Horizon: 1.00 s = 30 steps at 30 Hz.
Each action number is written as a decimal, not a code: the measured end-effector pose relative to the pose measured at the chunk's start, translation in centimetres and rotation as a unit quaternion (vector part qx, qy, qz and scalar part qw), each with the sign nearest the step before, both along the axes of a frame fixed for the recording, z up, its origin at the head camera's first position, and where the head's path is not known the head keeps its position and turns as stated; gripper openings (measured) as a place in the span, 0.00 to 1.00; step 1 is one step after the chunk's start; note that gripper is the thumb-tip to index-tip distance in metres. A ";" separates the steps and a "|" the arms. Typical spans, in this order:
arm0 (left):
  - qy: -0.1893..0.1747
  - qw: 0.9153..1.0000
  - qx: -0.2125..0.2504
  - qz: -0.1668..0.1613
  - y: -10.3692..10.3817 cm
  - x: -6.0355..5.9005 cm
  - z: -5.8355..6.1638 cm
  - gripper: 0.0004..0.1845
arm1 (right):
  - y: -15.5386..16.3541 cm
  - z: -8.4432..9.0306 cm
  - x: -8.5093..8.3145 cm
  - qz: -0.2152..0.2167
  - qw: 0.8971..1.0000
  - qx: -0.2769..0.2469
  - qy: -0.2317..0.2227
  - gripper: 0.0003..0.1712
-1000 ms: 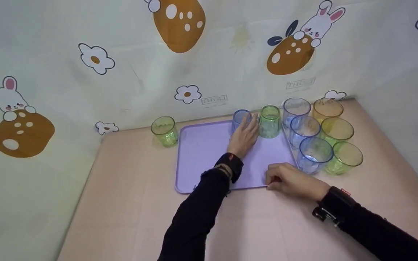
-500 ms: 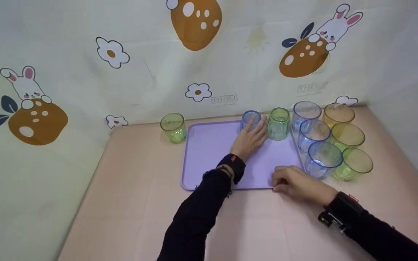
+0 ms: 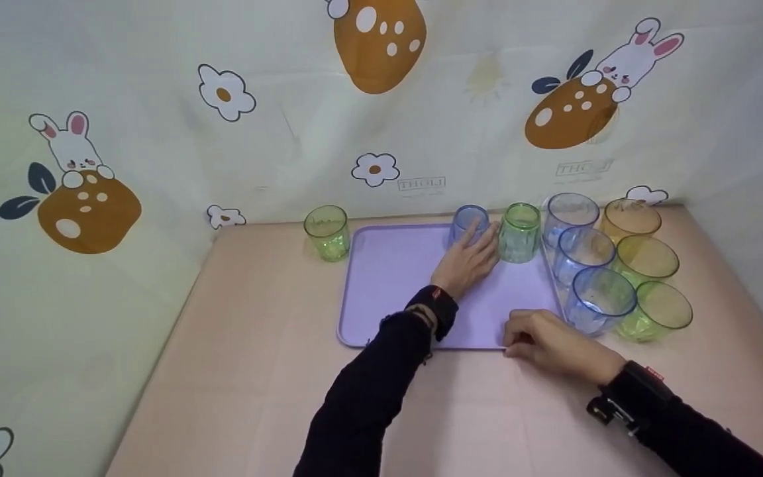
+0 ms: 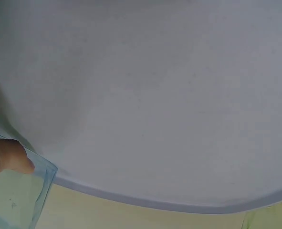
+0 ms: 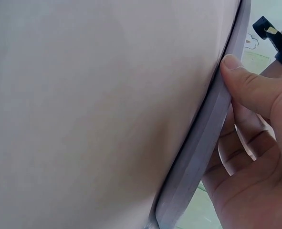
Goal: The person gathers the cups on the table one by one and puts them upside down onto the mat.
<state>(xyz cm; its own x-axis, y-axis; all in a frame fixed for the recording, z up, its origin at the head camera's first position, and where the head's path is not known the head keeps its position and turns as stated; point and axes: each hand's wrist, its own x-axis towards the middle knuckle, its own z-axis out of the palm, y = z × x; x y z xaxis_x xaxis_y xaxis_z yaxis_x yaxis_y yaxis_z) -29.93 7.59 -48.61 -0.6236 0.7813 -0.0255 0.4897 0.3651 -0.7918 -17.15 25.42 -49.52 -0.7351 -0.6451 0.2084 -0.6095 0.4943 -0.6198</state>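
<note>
A purple tray lies on the table. Near its far edge stands a small blue cup, apparently upside down, and my left hand grips it. In the left wrist view the thumb lies against the clear bluish cup wall. Just right of that hand an upside-down green cup sits on the tray's far right corner. My right hand holds the tray's near edge towards the right corner; its thumb presses on the rim in the right wrist view, with the other fingers curled beyond it.
Beside the tray's right edge, several upright cups stand close together: blue ones, an orange one and green ones. A single green cup stands left of the tray. Patterned cloth rises behind the table.
The head view has shifted, so the whole scene sits further right in it. Both hands keep their hold, and the cups and tray show no clear movement.
</note>
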 end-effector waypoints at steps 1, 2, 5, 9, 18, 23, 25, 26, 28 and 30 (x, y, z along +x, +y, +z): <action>0.001 1.000 -0.001 -0.002 0.0 0.0 0.0 0.29 | 0.0 0.0 0.0 0.000 1.000 0.000 -0.001 0.12; 0.003 1.000 -0.004 -0.003 -0.1 0.1 0.0 0.30 | 0.0 0.1 0.0 -0.001 1.000 0.001 -0.003 0.12; 0.010 1.000 0.005 -0.023 -0.3 0.1 -0.1 0.29 | 0.1 0.1 0.1 -0.004 1.000 0.004 -0.002 0.13; 0.016 0.996 0.042 -0.071 -0.8 0.4 -0.2 0.24 | 0.1 0.1 0.1 -0.007 1.000 0.009 -0.002 0.13; -0.015 0.976 0.204 -0.077 -3.7 1.4 1.0 0.25 | 0.0 0.1 0.0 -0.009 1.000 0.015 -0.015 0.12; -0.047 0.923 0.382 -0.018 -7.1 1.1 1.7 0.28 | -0.1 0.0 0.0 -0.006 1.000 0.010 -0.011 0.12; -0.060 0.889 0.454 0.012 -8.7 0.9 1.8 0.29 | 0.0 0.0 0.0 -0.006 1.000 0.008 -0.010 0.12; -0.066 0.870 0.487 0.028 -9.6 0.8 1.8 0.30 | 0.0 0.0 0.0 -0.006 1.000 0.008 -0.010 0.13; -0.074 0.834 0.544 0.060 -11.2 0.6 1.9 0.33 | 0.0 -0.1 0.0 -0.007 1.000 0.007 -0.012 0.13; -0.077 0.796 0.593 0.091 -12.8 0.3 2.1 0.35 | 0.0 -0.1 0.0 -0.008 1.000 0.009 -0.013 0.13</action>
<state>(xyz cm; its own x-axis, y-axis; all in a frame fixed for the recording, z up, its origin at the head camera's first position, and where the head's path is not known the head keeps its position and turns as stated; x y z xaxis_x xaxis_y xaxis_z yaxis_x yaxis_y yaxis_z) -29.63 -5.17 -46.49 -0.7905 0.2097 0.5755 0.4012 0.8872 0.2277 -17.19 25.46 -49.60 -0.7509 -0.6363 0.1767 -0.5845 0.5159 -0.6263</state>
